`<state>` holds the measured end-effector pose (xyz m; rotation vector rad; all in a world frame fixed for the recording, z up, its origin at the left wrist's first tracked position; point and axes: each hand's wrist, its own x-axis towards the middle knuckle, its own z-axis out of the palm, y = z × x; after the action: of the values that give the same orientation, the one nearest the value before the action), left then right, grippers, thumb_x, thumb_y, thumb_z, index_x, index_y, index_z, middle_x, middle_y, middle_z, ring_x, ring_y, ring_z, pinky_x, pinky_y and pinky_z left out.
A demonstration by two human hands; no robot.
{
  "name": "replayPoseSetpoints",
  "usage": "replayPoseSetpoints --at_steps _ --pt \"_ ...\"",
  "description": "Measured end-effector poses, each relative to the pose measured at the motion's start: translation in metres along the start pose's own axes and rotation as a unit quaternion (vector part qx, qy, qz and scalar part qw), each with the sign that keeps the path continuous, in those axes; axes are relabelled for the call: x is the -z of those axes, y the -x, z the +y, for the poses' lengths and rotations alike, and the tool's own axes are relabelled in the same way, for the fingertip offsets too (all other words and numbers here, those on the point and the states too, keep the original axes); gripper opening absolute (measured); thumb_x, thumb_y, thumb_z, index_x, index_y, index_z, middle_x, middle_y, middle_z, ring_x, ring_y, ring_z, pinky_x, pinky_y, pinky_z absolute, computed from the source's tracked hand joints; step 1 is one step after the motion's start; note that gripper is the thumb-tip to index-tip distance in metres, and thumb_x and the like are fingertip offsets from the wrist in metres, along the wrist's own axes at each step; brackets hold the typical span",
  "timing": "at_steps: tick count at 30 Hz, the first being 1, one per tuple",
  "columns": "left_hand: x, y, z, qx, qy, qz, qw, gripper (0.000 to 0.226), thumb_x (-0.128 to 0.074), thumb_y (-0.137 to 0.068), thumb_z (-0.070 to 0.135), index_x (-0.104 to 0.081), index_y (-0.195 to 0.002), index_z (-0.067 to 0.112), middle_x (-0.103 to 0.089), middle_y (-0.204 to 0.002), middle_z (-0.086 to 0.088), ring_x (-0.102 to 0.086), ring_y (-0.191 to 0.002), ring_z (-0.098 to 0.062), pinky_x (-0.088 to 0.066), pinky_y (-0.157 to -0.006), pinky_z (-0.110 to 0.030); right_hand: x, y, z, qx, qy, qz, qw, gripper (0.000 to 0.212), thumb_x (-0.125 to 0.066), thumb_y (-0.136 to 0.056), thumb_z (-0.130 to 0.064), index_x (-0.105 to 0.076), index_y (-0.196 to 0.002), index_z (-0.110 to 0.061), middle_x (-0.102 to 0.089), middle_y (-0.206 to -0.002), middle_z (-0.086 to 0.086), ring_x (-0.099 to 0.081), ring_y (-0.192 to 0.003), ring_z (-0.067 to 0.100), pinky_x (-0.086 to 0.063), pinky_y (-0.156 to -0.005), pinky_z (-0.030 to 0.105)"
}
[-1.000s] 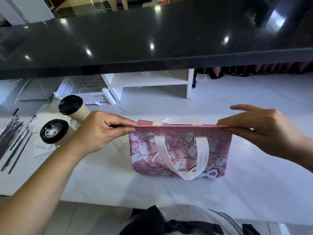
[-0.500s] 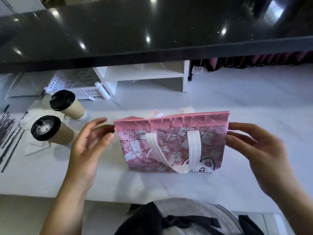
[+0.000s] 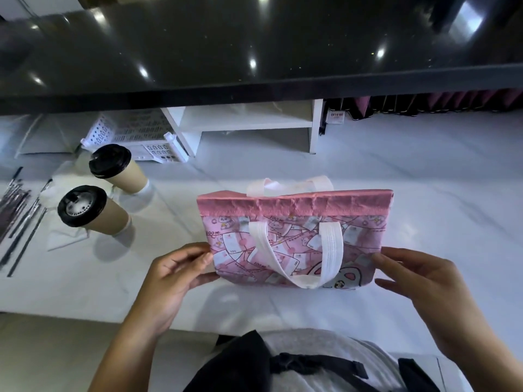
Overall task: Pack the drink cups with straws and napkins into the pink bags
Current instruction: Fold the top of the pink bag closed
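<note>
Pink bag upright on the surface. Left grip pinching its lower left edge; right grip loose, fingers touching the right edge. Light, soft, floppy: probably best taken at the rim.

White marble worktop spreads out beyond the fingers. Farther past them, a white shelf unit sits beneath a glossy black counter speckled with lamp reflections.

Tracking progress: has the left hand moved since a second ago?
Yes. The left hand moved from beside the near cup toward the counter's front edge, now at the pink bag's lower corner.
</note>
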<state>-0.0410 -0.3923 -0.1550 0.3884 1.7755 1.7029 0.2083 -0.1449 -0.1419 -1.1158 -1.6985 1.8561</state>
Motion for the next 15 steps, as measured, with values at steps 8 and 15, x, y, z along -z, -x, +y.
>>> replayPoseSetpoints --at_steps 8,15 --pt "0.001 0.001 -0.009 0.014 0.019 -0.001 1.0 0.067 -0.096 -0.046 0.053 -0.08 -0.095 0.009 -0.072 -0.119 -0.012 -0.072 -0.104 -0.028 -0.059 -0.087 -0.041 -0.004 0.004 -0.002 -0.043 -0.044 0.006 0.998 0.031 -0.08 -0.071 -0.034 -0.081 -0.09 -0.009 -0.079 -0.094 0.008 -0.074 -0.094 0.024 -0.06 -0.086 0.046" --pt "-0.002 -0.01 -0.015 0.031 0.076 0.036 0.996 0.069 -0.1 -0.034 0.049 -0.081 -0.085 0.007 -0.075 -0.111 -0.014 -0.074 -0.094 -0.024 -0.061 -0.081 -0.037 -0.012 -0.003 0.007 -0.058 -0.13 0.018 0.99 0.017 -0.07 -0.08 -0.013 -0.078 -0.087 0.001 -0.076 -0.096 0.019 -0.073 -0.095 0.033 -0.061 -0.08 0.042"
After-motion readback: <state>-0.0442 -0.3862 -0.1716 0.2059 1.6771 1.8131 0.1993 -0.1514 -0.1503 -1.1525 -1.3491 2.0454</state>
